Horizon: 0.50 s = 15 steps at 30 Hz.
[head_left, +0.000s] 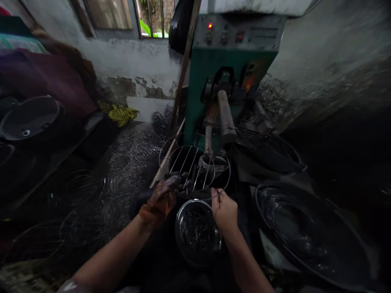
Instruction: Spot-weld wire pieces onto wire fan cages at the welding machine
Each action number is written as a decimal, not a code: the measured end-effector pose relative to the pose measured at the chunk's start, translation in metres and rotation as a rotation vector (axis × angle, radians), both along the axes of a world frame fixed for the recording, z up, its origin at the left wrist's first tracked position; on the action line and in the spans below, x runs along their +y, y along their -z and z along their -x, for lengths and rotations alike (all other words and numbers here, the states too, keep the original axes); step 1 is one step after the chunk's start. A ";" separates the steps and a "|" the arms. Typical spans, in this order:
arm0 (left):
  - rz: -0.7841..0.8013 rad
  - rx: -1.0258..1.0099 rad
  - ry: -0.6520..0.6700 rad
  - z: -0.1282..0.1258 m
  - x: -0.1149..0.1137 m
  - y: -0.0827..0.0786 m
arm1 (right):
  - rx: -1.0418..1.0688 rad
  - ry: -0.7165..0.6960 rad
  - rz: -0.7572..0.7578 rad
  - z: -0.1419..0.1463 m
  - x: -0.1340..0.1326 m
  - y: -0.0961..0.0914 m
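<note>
A round wire rack (192, 165) with parallel cross wires lies under the arm of a green welding machine (227, 77). My left hand (160, 199), in a worn brown glove, grips the rack's near-left rim. Pinched in the closed fingers of my bare right hand (224, 207) is a thin wire (214, 195), held at the rack's near-right rim. Just below both hands stands a steel bowl (197, 232) with small wire pieces inside.
Heaps of wire rings (122, 171) cover the floor on the left. A large dark basin (308, 232) sits at the right, another dark basin (29, 118) at far left. A wooden stick (183, 69) leans by the machine. The wall and a window are behind.
</note>
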<state>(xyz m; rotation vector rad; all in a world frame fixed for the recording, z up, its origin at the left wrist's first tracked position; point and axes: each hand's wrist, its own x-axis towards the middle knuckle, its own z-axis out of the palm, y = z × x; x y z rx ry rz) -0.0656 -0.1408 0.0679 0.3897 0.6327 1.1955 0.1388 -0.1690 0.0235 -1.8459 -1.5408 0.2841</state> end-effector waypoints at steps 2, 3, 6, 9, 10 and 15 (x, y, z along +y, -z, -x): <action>0.000 0.005 -0.011 -0.016 -0.005 0.003 | -0.062 0.044 0.005 -0.008 0.012 0.001; 0.004 0.017 -0.017 -0.023 -0.003 0.004 | -0.096 0.061 0.019 -0.012 0.021 0.001; -0.009 0.063 -0.054 -0.038 0.012 0.003 | -0.182 0.118 0.086 -0.018 0.048 -0.007; -0.058 0.062 -0.103 -0.048 0.026 0.000 | -0.244 0.160 0.137 -0.020 0.069 -0.018; -0.076 0.056 -0.122 -0.051 0.029 -0.001 | -0.261 0.173 0.149 -0.020 0.075 -0.021; -0.119 0.007 -0.176 -0.068 0.042 0.001 | -0.325 0.209 0.202 -0.022 0.094 -0.035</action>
